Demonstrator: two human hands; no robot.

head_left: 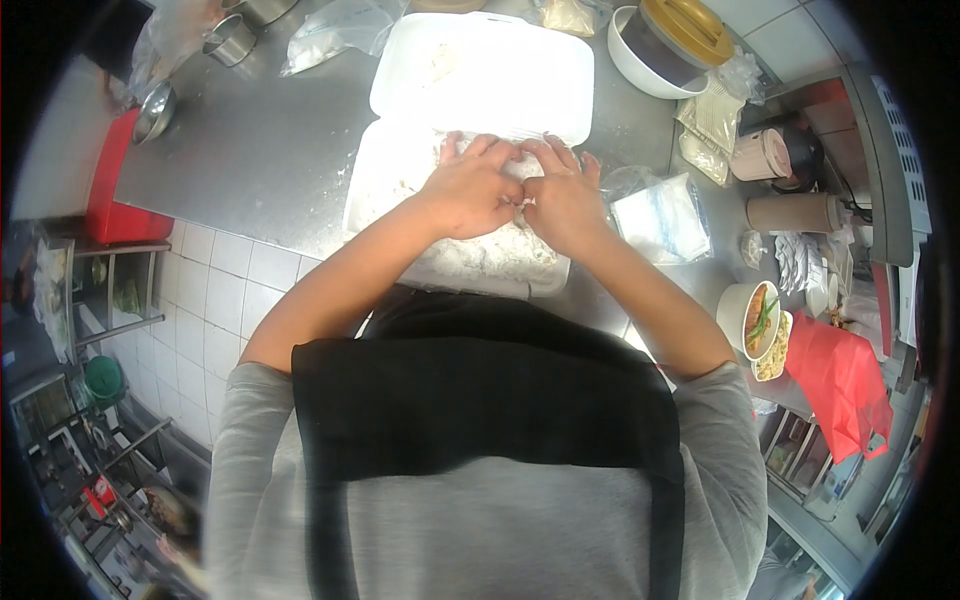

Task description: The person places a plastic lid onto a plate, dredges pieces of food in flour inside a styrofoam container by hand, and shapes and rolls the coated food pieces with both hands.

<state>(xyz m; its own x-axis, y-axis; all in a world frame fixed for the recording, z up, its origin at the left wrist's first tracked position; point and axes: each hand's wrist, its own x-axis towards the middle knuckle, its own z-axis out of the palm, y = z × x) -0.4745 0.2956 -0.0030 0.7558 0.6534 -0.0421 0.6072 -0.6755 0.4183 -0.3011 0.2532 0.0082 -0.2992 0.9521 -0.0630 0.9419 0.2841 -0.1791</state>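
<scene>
A white foam container (362,185) lies open on the metal counter, its lid (480,70) folded back away from me. White flour-like powder (490,255) with lumps fills its base. My left hand (475,190) and my right hand (562,195) are both down in the powder, side by side with thumbs nearly touching. Their fingers curl over a pale, powder-coated piece (522,172) between them. The hands hide most of that piece, so its kind does not show.
A white bowl (628,60) holds a container with a yellow lid (690,28) at the back right. A plastic packet (662,220) lies right of the foam container. Food bowls (745,315) and a red bag (840,385) are farther right. Metal cups (230,40) stand back left.
</scene>
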